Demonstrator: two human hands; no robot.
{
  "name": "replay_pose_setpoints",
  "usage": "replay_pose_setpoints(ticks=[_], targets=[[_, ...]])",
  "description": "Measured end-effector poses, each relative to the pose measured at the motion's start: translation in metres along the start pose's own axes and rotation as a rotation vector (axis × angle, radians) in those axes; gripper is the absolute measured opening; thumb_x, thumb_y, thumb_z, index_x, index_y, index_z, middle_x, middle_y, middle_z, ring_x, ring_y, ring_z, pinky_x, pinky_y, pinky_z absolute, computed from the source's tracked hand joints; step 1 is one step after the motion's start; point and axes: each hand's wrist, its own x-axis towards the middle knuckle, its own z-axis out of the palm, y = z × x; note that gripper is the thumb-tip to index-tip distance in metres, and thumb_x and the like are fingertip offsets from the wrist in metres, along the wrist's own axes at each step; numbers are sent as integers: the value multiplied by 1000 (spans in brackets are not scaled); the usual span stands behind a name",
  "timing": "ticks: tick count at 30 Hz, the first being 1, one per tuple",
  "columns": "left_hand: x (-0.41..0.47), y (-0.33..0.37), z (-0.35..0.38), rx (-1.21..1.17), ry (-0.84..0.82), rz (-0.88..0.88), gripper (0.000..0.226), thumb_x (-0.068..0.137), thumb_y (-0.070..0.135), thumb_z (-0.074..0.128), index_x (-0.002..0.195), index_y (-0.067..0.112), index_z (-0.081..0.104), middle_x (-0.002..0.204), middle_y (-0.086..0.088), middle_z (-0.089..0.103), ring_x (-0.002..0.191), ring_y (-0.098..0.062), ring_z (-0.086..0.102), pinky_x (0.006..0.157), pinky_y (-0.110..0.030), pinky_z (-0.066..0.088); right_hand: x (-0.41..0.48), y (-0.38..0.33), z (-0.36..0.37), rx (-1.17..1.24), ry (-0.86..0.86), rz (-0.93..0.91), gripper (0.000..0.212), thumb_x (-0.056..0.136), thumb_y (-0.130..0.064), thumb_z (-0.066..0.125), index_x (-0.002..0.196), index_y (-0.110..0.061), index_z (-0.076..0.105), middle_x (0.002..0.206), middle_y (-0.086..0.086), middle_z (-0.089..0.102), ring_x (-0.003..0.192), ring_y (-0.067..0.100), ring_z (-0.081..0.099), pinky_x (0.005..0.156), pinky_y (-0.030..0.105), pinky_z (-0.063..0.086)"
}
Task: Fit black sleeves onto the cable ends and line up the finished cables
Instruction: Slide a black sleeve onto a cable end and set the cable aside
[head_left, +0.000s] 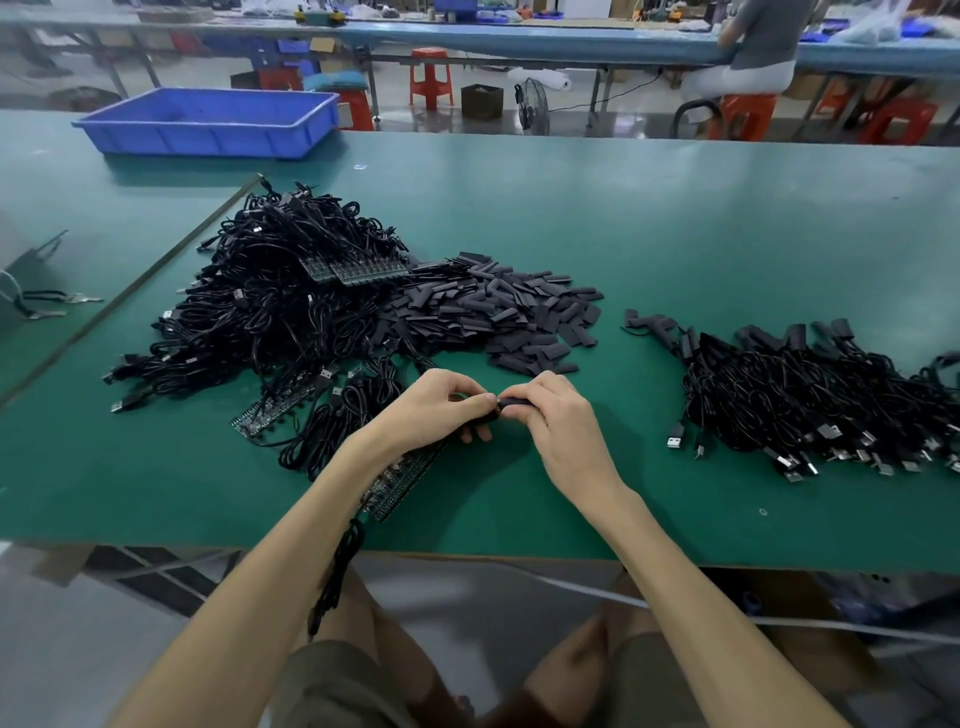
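My left hand (441, 410) pinches a cable end at the table's front middle, its fingers curled round it. My right hand (556, 415) grips a black sleeve (514, 402) that meets that cable end between my fingertips. The cable trails under my left forearm past a small green circuit board strip (400, 480) and hangs off the table edge. A big heap of black cables (270, 312) with boards lies to the left. A pile of loose black sleeves (498, 317) sits behind my hands. Finished cables (810, 395) with sleeves on lie in a row at the right.
The green table (675, 223) stretches far back. A blue plastic tray (208, 122) stands at the back left. Keys (57, 304) lie at the far left. Red stools and another person seated at a bench are beyond the table.
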Motion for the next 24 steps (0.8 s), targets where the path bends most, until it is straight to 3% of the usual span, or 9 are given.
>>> replay_pose_setpoints(ticks=[7, 9, 13, 15, 19, 22, 24], targets=[[-1, 2, -3, -38, 2, -40, 21, 101, 22, 61, 93, 8, 75, 79, -9, 78, 68, -16, 66, 72, -25, 55, 1, 1, 1, 53, -7, 30, 15, 95, -4, 68, 108, -2, 76, 95, 4, 64, 96, 18, 56, 86, 7, 37], [-1, 4, -3, -18, 5, -46, 22, 100, 22, 62, 91, 8, 76, 79, -9, 78, 68, -16, 64, 69, -24, 53, 1, 2, 1, 68, -25, 29, 16, 95, -6, 69, 109, -2, 76, 94, 3, 63, 95, 17, 55, 86, 8, 37], [-4, 8, -3, 6, 7, -35, 25, 101, 23, 63, 87, 9, 78, 76, -8, 77, 66, -18, 61, 69, -29, 53, 2, 4, 1, 84, -46, 20, 19, 95, -10, 69, 112, -2, 76, 96, 5, 64, 96, 21, 57, 89, 27, 45], [-4, 7, -3, 8, 14, -36, 26, 101, 24, 62, 85, 10, 78, 75, -7, 77, 65, -19, 60, 69, -32, 52, 3, 5, 2, 79, -52, 16, 20, 96, -12, 70, 113, -3, 76, 97, 4, 64, 96, 21, 57, 88, 30, 45], [-4, 7, -1, 46, 34, -33, 25, 100, 27, 63, 87, 12, 78, 75, -4, 78, 64, -17, 62, 72, -36, 57, 3, 6, 3, 107, -52, 61, 20, 97, -14, 69, 113, -5, 77, 96, 3, 64, 94, 19, 59, 86, 26, 45], [-4, 12, -3, 106, -13, -43, 18, 97, 32, 67, 84, 23, 76, 72, 3, 77, 59, -5, 62, 59, -21, 52, 3, 6, 2, 166, -18, 120, 16, 96, -11, 68, 108, -7, 78, 95, 2, 65, 88, 9, 59, 79, 13, 42], [-2, 15, -5, 165, -32, -45, 16, 95, 32, 70, 83, 24, 76, 70, 4, 76, 56, -5, 59, 55, -19, 45, 3, 7, 1, 181, -17, 132, 15, 96, -9, 68, 107, -7, 78, 95, 1, 65, 85, 1, 57, 76, 10, 40]])
